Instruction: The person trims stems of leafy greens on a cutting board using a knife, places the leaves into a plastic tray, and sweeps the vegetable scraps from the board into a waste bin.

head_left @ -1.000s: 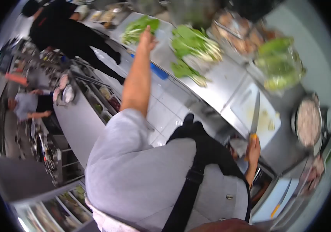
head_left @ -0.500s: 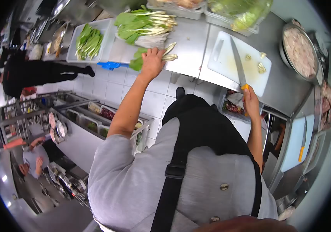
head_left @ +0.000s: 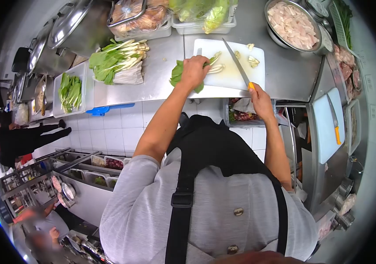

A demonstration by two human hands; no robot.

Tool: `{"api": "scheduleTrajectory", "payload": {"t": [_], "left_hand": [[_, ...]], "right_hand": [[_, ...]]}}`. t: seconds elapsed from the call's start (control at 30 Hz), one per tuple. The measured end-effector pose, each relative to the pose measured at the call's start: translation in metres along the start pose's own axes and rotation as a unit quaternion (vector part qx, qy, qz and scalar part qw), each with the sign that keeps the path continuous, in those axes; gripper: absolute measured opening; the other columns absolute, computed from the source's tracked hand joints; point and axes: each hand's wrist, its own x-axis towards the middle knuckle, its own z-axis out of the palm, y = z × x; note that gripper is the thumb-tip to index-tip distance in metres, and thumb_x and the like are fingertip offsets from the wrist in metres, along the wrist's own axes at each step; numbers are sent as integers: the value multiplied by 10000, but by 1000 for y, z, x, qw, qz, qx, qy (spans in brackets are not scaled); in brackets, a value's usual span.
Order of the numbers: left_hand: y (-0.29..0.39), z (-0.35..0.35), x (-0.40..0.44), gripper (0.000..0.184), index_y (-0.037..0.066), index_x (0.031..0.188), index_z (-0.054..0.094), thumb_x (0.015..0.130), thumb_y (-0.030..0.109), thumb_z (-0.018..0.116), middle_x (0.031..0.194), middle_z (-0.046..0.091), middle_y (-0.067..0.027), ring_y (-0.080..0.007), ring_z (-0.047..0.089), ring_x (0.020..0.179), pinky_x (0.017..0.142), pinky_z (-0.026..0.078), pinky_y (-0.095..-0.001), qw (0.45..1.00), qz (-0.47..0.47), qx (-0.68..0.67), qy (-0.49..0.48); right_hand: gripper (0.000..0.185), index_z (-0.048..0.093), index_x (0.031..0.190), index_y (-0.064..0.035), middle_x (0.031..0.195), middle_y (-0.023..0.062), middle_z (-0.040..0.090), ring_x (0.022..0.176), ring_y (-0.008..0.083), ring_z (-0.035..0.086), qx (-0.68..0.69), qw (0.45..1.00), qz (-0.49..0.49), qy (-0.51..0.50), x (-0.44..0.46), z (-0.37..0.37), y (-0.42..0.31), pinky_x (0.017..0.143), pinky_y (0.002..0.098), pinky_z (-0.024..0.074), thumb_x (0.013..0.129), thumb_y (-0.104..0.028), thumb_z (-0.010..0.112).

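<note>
My left hand is closed over a small bunch of leafy greens, leaves out to the left and white stems lying on the white cutting board. In my right hand is the yellow handle of a knife, whose blade slants up and left over the board. Cut pale pieces lie right of the blade. Further left on the steel counter rests a larger pile of greens, with a white tray of cut greens beyond it.
A bowl of pale raw meat stands at the back right. Bagged vegetables in a tub sit behind the board. A blue board with another knife lies at the right. Two people are at the left, one in black.
My left hand has gone from over the tray to the small bunch, then brought it right onto the board. The knife stays in my right hand. The view has turned.
</note>
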Motion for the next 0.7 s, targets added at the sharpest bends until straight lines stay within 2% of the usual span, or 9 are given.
{"api": "scheduleTrajectory", "payload": {"t": [0.13,0.23,0.3,0.4,0.5,0.63,0.7], "left_hand": [[-6,-6,-2,271,115,1135,715,887,224,720,1114,703,-107,-304,629,1093,968,399,-479,998,-51,35,-14],[11,-14,-13,363,110,1166,717,840,255,778,1134,691,-120,-302,640,1095,946,422,-475,997,56,59,6],[9,-7,-11,422,115,1201,709,824,284,793,1115,681,-113,-308,640,1076,938,423,-474,996,23,88,-14],[7,2,-7,446,113,1209,715,815,300,806,1055,671,-110,-315,643,1038,928,424,-473,995,-12,99,-32],[6,3,-4,423,102,1170,740,807,305,817,1011,671,-115,-322,649,1007,902,445,-476,995,-27,93,-36],[4,5,-4,353,89,1098,775,813,295,815,979,673,-124,-333,656,975,862,489,-491,997,-30,74,-25],[2,5,0,343,106,1118,774,824,279,805,1044,662,-130,-333,634,1040,890,493,-495,997,-39,57,-42]], "right_hand": [[408,613,1374,-75,794,123,657,694,214,624,-26,998,-51,9,-9,0,-4,710,372,518,1064,-330,537],[393,621,1368,-80,786,124,658,702,213,627,-7,999,-46,-13,-14,-6,-8,713,366,515,1068,-318,533],[385,625,1365,-80,780,124,655,709,210,628,8,1000,-12,-24,-17,-10,-16,715,363,513,1071,-311,529],[384,623,1363,-72,775,115,645,705,191,616,25,999,-17,-18,-21,-12,-25,711,355,510,1074,-304,525],[407,610,1355,-62,1077,282,712,1059,465,673,46,996,13,-75,-29,-23,-55,918,479,515,1072,-332,499],[398,608,1346,-61,1045,285,712,1019,471,677,-6,996,-32,-81,-26,-14,-52,895,489,514,1071,-325,494],[398,609,1334,-57,1024,283,711,997,476,677,-20,995,-75,-68,-16,-10,-46,884,497,512,1071,-329,486]]}}
